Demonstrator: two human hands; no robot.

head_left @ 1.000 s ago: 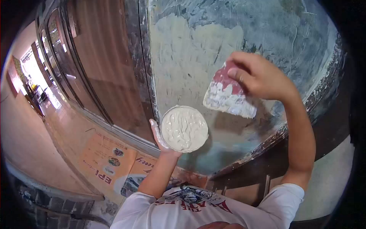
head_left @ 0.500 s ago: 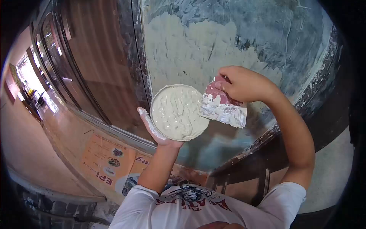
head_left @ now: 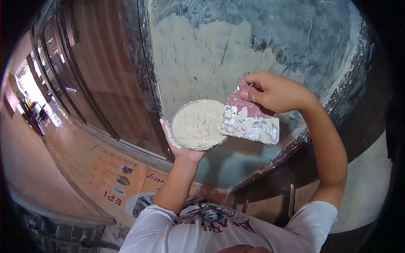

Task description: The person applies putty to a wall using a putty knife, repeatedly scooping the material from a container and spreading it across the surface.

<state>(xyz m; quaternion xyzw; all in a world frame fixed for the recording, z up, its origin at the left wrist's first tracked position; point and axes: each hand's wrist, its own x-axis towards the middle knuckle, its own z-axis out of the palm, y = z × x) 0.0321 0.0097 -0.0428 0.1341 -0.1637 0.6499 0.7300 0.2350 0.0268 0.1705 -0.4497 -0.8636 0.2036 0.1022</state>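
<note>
My left hand (head_left: pixel 183 149) is smeared with white and supports a round container (head_left: pixel 202 148) from below and the side. Pale cream putty (head_left: pixel 198 124) fills it close to the rim, its surface ridged. In my right hand (head_left: pixel 276 92) is a pinkish-red putty spreader (head_left: pixel 251 111), gripped at its top between thumb and fingers. White putty coats the lower part of its blade, and the left corner overlaps the container's right rim. Behind both hands stands a blue-grey panel (head_left: pixel 295 33), with a large patch of pale putty (head_left: pixel 190 55) spread over it.
Left of the panel is a brown door-like surface (head_left: pixel 101 59) with a dark frame. Orange printed sheets (head_left: pixel 114 177) lie on the floor below. A dark, paint-flecked edge (head_left: pixel 295 143) runs along the panel's right side. Bright daylight shows at far left.
The container has tilted, so its opening looks flatter. The spreader has turned slightly and shows more of its face. The whole view has shifted a little.
</note>
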